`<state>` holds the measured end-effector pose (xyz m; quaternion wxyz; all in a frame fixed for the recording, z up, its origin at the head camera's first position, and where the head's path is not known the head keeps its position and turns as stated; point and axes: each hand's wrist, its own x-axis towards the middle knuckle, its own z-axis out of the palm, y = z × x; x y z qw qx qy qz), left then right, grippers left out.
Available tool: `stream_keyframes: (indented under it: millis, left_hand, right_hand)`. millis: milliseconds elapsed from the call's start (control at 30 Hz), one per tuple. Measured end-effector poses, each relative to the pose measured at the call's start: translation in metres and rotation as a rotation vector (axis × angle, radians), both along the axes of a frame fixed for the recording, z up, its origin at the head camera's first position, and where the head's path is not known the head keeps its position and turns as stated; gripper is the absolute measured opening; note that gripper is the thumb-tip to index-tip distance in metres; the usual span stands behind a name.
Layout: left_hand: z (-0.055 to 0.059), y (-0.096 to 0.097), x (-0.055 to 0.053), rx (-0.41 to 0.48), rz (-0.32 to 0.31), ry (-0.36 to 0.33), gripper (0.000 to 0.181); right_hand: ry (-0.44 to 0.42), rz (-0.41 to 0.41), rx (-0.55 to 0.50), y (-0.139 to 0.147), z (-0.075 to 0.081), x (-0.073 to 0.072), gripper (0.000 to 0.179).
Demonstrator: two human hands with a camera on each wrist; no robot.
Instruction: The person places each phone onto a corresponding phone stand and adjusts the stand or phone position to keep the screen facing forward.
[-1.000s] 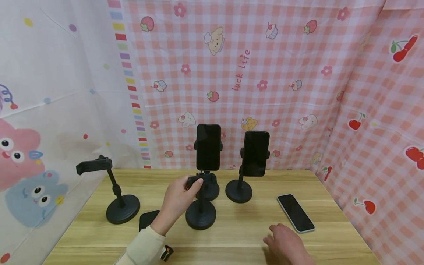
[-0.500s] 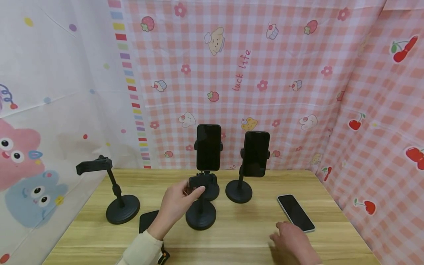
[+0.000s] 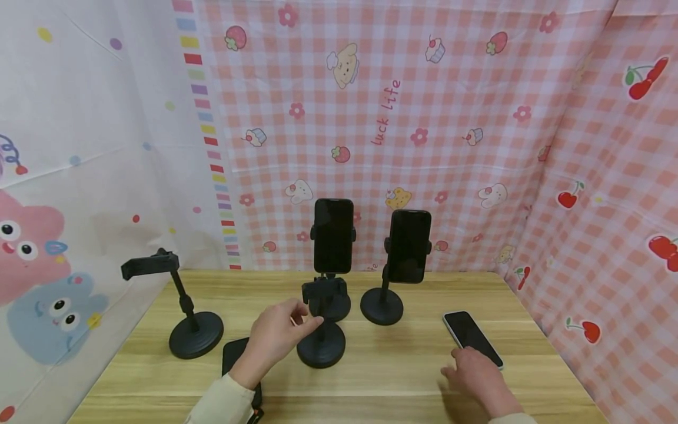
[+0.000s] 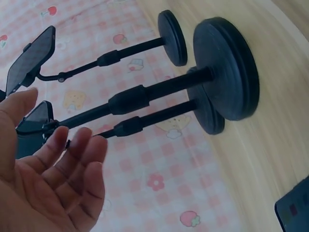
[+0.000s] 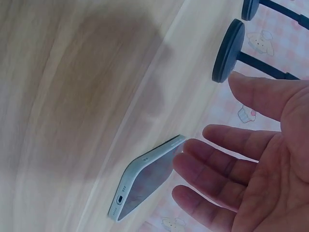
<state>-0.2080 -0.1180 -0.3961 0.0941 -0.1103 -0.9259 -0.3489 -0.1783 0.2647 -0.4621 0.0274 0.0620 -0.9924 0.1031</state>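
My left hand [image 3: 275, 335] is beside the pole of the front black phone stand [image 3: 321, 347], just below its clamp. In the left wrist view its fingers are loosely bent, thumb apart, and nothing is between them. The stand's clamp [image 3: 324, 287] has no phone in it. My right hand [image 3: 481, 380] hovers at the near end of a white-edged phone [image 3: 470, 331] lying screen up. In the right wrist view the fingers are spread and relaxed, short of gripping this phone [image 5: 149, 181]. A dark phone [image 3: 233, 354] lies partly hidden under my left forearm.
Behind the front stand, a stand holds an upright phone [image 3: 333, 235]. Another stand to its right holds a second phone [image 3: 409, 246], slightly tilted. At the left is a phone stand [image 3: 196, 335] with its clamp folded sideways. Patterned cloth [image 3: 461, 88] hangs behind the wooden table [image 3: 392, 377].
My left hand has let go of the front stand's clamp and dropped lower and toward me. The right hand has moved to the right, closer to the white-edged phone.
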Motion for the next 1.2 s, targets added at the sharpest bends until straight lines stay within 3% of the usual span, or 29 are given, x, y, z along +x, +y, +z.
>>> stream_keyframes:
  millis: [333,667,933,1200]
  left_hand:
    - [-0.008,-0.004,0.0,-0.245,-0.01,-0.038,0.042]
    - [-0.016,-0.007,0.0,-0.416,0.012,-0.014,0.042]
    - [-0.019,-0.009,0.001,-0.54,-0.005,-0.052,0.043]
    - [-0.029,-0.011,0.003,-0.643,-0.006,-0.054,0.042]
  right_hand:
    - [-0.014,-0.038,0.003,0.014,0.002,-0.008,0.037]
    - [-0.041,-0.105,-0.007,0.034,-0.001,-0.016,0.05]
    - [-0.085,-0.143,-0.029,0.05,-0.004,-0.021,0.06]
    - [-0.135,-0.166,-0.033,0.057,-0.003,-0.027,0.07]
